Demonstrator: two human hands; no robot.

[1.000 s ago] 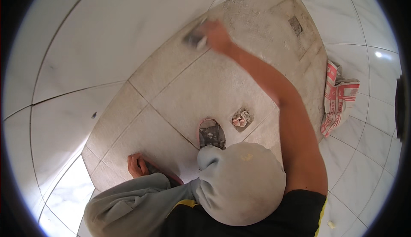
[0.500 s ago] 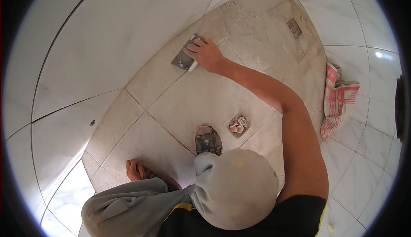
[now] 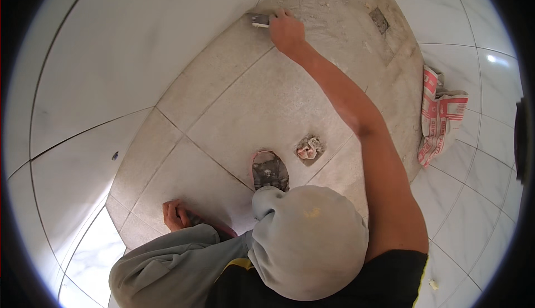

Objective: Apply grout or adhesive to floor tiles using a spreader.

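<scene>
My right hand (image 3: 286,32) is at the far end of my outstretched arm, closed on a dark flat tool (image 3: 258,20) with a pale edge, held at the tiled floor (image 3: 217,118) beside the wall's base. Down at the lower left, my left hand (image 3: 174,214) has curled fingers beside a pink-edged sandal (image 3: 220,227) by my bent leg; what they grip, if anything, is hidden. My other dusty, dark sandal (image 3: 268,169) is in front of my knee. Beside it, crumpled pale scraps (image 3: 308,149) fill a square recess in the floor.
A white marbled wall (image 3: 106,52) bounds the left, with tiled wall (image 3: 446,7) on the right. A red-and-white paper sack (image 3: 440,118) leans at that right edge. A square recess (image 3: 379,21) lies at the far right of the dusty, residue-streaked floor.
My right hand and the flat tool came down and left toward me, then moved back up and away along the left wall's base. My left hand stays by the sandal.
</scene>
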